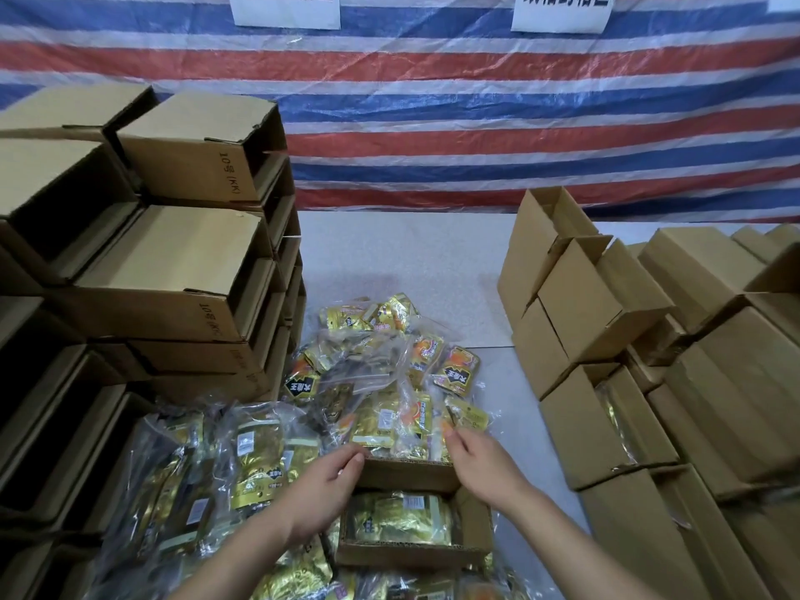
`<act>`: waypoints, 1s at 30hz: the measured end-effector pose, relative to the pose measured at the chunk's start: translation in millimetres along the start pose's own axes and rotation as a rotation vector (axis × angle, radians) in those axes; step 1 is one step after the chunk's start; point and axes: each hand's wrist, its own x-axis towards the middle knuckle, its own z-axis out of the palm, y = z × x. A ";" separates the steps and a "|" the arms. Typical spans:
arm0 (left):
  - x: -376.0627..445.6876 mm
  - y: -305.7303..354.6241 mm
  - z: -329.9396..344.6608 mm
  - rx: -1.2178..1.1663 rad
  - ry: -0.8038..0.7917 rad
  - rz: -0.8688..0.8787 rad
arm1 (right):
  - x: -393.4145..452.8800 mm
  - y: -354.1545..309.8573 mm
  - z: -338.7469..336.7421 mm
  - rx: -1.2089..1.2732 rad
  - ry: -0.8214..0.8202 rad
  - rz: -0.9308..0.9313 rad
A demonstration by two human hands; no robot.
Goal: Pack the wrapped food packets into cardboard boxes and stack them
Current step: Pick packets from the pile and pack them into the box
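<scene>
A small open cardboard box [411,552] lies on the table in front of me, with a gold wrapped food packet [400,519] inside it. My left hand [324,491] rests at the box's left far corner, fingers spread, holding nothing. My right hand [480,461] hovers over the far right flap, fingers apart and empty. A loose pile of gold and orange packets in clear bags [381,383] spreads beyond the box and to its left [242,461].
Tall stacks of empty open boxes [173,270] stand on the left. Filled and folded boxes [627,383] are piled on the right. A striped red, white and blue tarp [476,114] hangs behind the grey table [411,253].
</scene>
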 end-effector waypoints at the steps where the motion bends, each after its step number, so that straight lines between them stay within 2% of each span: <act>1: 2.2 -0.5 -0.4 0.014 -0.007 -0.010 | 0.6 4.3 5.6 0.049 0.004 0.022; 6: 31.4 25.5 -3.9 -0.005 0.042 0.009 | 8.8 19.7 1.9 0.226 0.054 0.083; 9: 69.7 53.7 -2.7 0.118 0.049 0.074 | 16.7 26.6 -15.1 0.286 0.148 0.140; 13: 121.1 83.1 16.2 0.628 -0.067 0.272 | 30.2 35.8 -36.0 0.300 0.205 0.161; 16: 146.2 93.9 44.7 1.140 -0.264 0.513 | 40.7 43.4 -46.4 0.298 0.218 0.187; 18: 157.3 98.6 65.2 1.366 -0.380 0.649 | 47.4 48.9 -49.6 0.313 0.216 0.215; 20: 166.1 101.8 84.6 1.440 -0.466 0.700 | 51.0 54.9 -49.6 0.335 0.211 0.239; 23: 176.2 107.2 111.1 1.481 -0.572 0.673 | 54.9 66.5 -48.9 0.359 0.222 0.262; 30: 184.6 89.0 134.6 1.580 -0.528 0.680 | 53.4 87.4 -43.7 0.382 0.197 0.284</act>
